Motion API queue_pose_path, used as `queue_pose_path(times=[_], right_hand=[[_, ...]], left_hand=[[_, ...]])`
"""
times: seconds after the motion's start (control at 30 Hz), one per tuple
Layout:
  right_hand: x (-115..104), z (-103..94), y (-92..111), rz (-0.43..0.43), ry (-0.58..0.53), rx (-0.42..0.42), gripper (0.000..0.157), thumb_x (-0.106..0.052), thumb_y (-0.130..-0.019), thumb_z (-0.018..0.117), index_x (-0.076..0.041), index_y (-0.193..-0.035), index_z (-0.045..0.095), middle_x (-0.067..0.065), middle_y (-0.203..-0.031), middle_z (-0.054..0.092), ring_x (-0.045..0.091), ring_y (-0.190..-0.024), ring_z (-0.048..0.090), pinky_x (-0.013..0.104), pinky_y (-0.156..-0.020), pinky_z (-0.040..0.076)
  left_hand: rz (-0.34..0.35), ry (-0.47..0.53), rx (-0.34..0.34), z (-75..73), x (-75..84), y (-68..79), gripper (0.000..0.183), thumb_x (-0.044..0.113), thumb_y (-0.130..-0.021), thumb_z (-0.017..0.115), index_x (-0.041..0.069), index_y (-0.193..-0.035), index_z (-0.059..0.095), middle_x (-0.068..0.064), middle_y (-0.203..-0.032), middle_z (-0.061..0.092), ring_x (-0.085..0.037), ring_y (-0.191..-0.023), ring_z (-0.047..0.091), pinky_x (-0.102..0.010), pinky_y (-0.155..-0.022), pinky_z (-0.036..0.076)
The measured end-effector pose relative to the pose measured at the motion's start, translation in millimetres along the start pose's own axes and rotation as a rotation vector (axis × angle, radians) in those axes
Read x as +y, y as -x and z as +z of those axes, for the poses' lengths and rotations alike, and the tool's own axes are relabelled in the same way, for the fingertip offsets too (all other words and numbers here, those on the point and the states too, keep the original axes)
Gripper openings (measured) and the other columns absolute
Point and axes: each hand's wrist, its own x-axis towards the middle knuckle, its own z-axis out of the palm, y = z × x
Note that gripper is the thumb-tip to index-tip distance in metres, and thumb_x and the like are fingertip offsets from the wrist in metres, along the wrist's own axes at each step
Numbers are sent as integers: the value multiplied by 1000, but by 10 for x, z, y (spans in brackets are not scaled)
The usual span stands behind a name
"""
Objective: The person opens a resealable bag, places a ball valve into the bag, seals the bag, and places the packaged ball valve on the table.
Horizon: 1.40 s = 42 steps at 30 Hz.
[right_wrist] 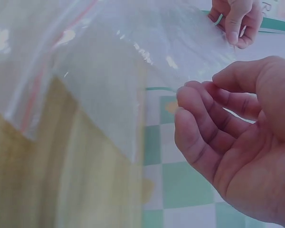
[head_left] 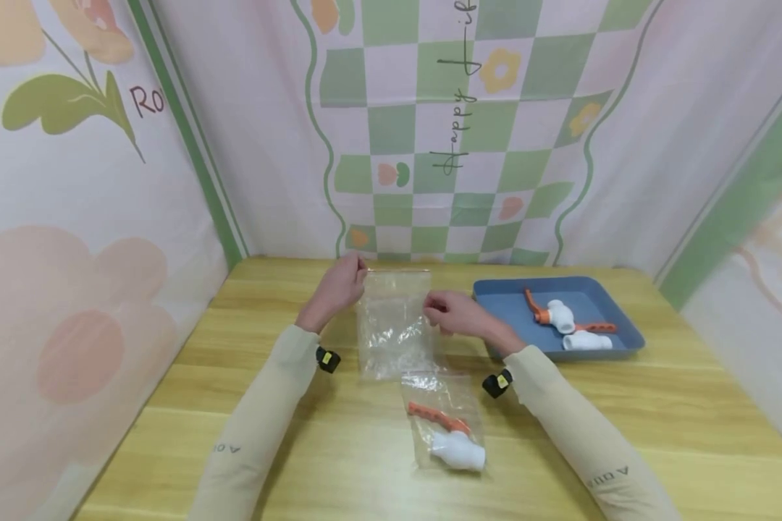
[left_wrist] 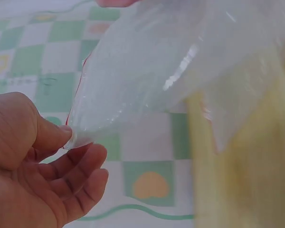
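Note:
A clear zip-lock bag (head_left: 394, 325) with a red line along its top hangs spread between both hands. My left hand (head_left: 342, 284) pinches its upper left corner between thumb and fingers, right at the red line (left_wrist: 77, 90). At the bag's right edge my right hand (head_left: 459, 315) holds the film with thumb and fingertips (right_wrist: 194, 97), the other fingers curled. Nearer me, a second zip-lock bag (head_left: 423, 452) lies on the table with a white ball valve (head_left: 459, 451) and its orange handle (head_left: 438, 416) inside.
On the right of the wooden table (head_left: 189, 405) stands a blue tray (head_left: 505, 297). It holds white valve bodies (head_left: 586, 341) and orange handles (head_left: 598, 328). A printed curtain (head_left: 267, 145) rises behind the table's far edge.

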Motion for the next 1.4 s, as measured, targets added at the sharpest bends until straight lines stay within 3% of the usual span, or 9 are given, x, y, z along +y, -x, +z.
queue_pose_path(times=[0.27,0.37,0.6,0.87,1.03,1.23,1.4], right_hand=[[-260,-212,94,-78,-87,84,22,-26,-103,50,-8,-98,63,21,-86,65,40,-66,62,41,-56,54],[-400,-300,111,-105,-150,95,31,-32,-105,46,-7,-96,63,19,-82,65,37,-61,60,38,-52,53],[-745,-462,201,-94,-429,109,51,-40,-107,36,2,-94,63,12,-74,64,18,-51,56,32,-46,48],[-906,-535,335,-111,-568,138,54,-46,-105,36,-3,-87,63,3,-68,63,15,-49,55,28,-44,45],[-943,-574,394,-134,-582,125,44,-37,-106,42,-6,-85,65,3,-68,63,15,-48,54,28,-44,45],[-966,-595,482,-168,-561,103,34,-27,-105,47,-6,-85,64,4,-70,63,16,-51,56,28,-47,48],[-954,-612,580,-159,-532,140,29,-22,-103,51,-4,-86,65,3,-72,65,16,-55,57,29,-54,52]], left_hand=[[109,65,105,-194,345,72,12,13,-104,41,4,-108,49,-11,-95,60,-21,-78,57,-31,-67,49],[151,58,140,-225,495,135,11,12,-103,44,4,-106,50,-10,-92,59,-20,-76,56,-29,-65,48],[324,29,242,-269,836,288,7,8,-101,50,1,-103,52,-9,-86,59,-18,-72,54,-27,-62,47],[540,-58,349,-237,1105,443,4,-1,-96,54,-2,-98,57,-12,-89,61,-20,-78,57,-27,-71,51],[610,-104,371,-179,1190,508,4,0,-96,56,-1,-99,58,-11,-91,61,-20,-81,58,-26,-74,51],[634,-103,391,-94,1230,577,4,-1,-95,58,0,-98,59,-10,-93,61,-20,-86,58,-26,-77,51],[644,-111,404,-10,1261,634,4,1,-94,59,1,-98,59,-9,-96,61,-20,-89,60,-25,-78,52]])
